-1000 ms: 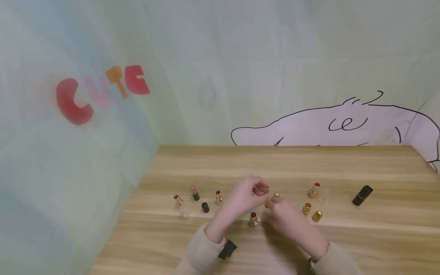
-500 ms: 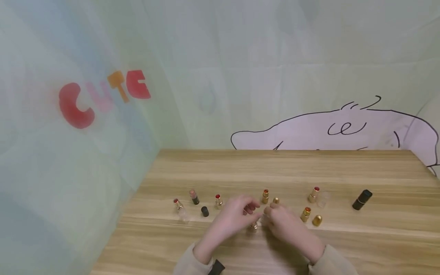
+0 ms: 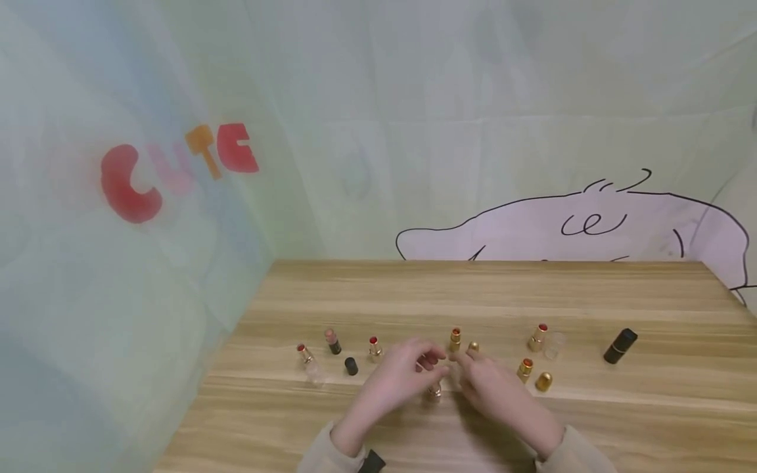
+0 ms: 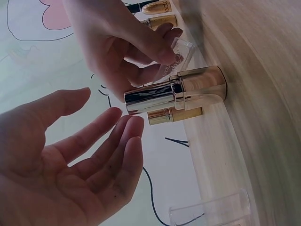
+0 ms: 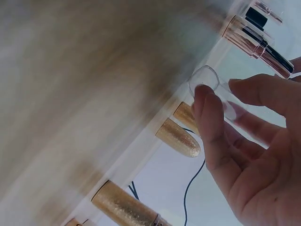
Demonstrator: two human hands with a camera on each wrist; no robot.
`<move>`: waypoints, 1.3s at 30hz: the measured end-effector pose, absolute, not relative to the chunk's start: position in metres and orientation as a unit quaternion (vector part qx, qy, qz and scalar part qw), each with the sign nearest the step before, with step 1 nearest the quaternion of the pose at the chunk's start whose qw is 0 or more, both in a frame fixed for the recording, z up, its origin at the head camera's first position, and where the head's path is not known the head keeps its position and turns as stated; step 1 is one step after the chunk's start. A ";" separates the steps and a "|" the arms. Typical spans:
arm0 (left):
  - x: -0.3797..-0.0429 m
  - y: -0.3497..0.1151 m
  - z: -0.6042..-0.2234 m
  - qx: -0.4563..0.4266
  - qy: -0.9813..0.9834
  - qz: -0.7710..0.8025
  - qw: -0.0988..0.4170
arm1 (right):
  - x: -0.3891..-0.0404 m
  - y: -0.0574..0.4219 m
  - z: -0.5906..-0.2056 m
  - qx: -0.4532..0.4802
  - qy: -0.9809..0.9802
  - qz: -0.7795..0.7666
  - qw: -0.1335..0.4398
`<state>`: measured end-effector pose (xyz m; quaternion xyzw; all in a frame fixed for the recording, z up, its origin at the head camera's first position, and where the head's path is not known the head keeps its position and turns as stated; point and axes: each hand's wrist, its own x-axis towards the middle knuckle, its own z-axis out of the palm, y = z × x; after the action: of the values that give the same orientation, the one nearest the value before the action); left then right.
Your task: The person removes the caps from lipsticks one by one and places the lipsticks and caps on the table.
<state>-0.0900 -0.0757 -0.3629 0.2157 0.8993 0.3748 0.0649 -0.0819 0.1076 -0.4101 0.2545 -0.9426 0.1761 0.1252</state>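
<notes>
My right hand (image 3: pixel 493 391) pinches a clear cap (image 5: pixel 205 76) between thumb and fingers, close over the table. Beside it stands an uncapped lipstick (image 4: pixel 200 87) with a shiny metallic tube, upright and partly covered by my left hand in the head view. The left hand (image 4: pixel 89 165) has loosely bent, spread fingers, fingertips right by the top of that lipstick, and holds nothing. Just beyond the hands, a gold lipstick (image 3: pixel 455 340) with an orange-red tip stands next to a rounded gold cap (image 3: pixel 474 346).
On the left are several uncapped lipsticks, including a pink one (image 3: pixel 332 341), plus a small black cap (image 3: pixel 351 366). To the right stand a red lipstick (image 3: pixel 538 337), a clear cap (image 3: pixel 554 345), another gold lipstick (image 3: pixel 525 370), a gold cap (image 3: pixel 544 381) and a black tube (image 3: pixel 620 346).
My left hand has let go of the gold lipstick, which now stands on the table, and has come nearer to me, over the metallic lipstick. The right hand stays about where it was.
</notes>
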 end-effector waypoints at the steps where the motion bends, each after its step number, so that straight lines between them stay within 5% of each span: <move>1: -0.090 -0.076 -0.363 0.217 0.899 0.375 0.065 | -0.082 0.108 -0.411 0.257 -0.941 0.176 0.135; 28: -0.092 -0.079 -0.366 0.229 0.894 0.378 0.079 | -0.076 0.118 -0.402 0.231 -0.939 0.253 0.032; 39: -0.093 -0.074 -0.364 0.227 0.908 0.344 0.073 | -0.071 0.120 -0.398 0.218 -0.944 0.247 0.031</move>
<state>-0.0931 -0.0741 -0.3640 0.2270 0.9082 0.3440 0.0725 -0.0707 0.1199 -0.3980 0.2175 -0.9437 0.2472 0.0306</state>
